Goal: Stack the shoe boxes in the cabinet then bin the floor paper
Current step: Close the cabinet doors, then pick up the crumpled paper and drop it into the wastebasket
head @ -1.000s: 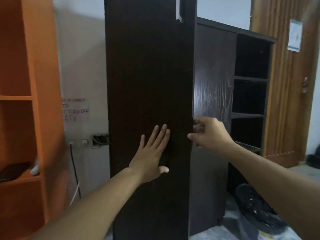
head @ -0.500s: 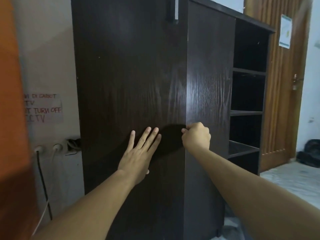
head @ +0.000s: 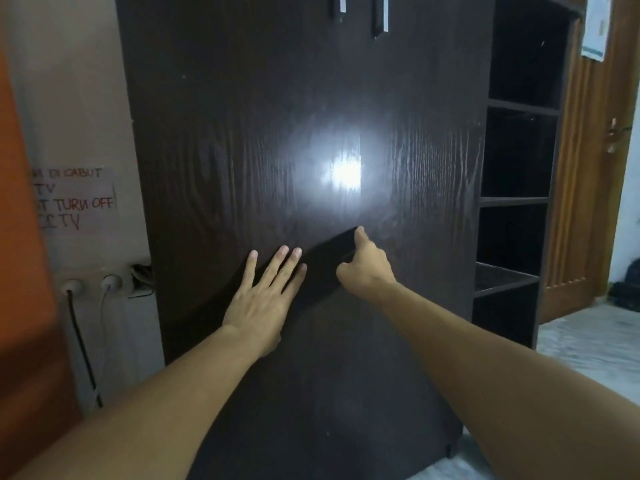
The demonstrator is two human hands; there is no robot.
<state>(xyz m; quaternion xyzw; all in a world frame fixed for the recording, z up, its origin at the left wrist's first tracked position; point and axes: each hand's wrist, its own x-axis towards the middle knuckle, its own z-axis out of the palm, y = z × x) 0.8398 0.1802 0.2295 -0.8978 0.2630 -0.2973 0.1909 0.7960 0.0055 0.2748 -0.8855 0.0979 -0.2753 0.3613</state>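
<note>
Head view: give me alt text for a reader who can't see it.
Both hands are against a closed dark wooden cabinet: the left hand lies flat with fingers spread, the right hand is curled, thumb up. Open shelves stand to the right.

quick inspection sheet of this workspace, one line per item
surface: pale floor at lower right.
job's things: dark cabinet, both doors closed; no shoe boxes or floor paper seen.
clutter: nothing seen.
grippers: left hand flat on the left door; right hand curled, thumb on the door, holding nothing.
cables: dark cable from wall plugs.
surroundings: open shelves, wooden door, handwritten notice.
</note>
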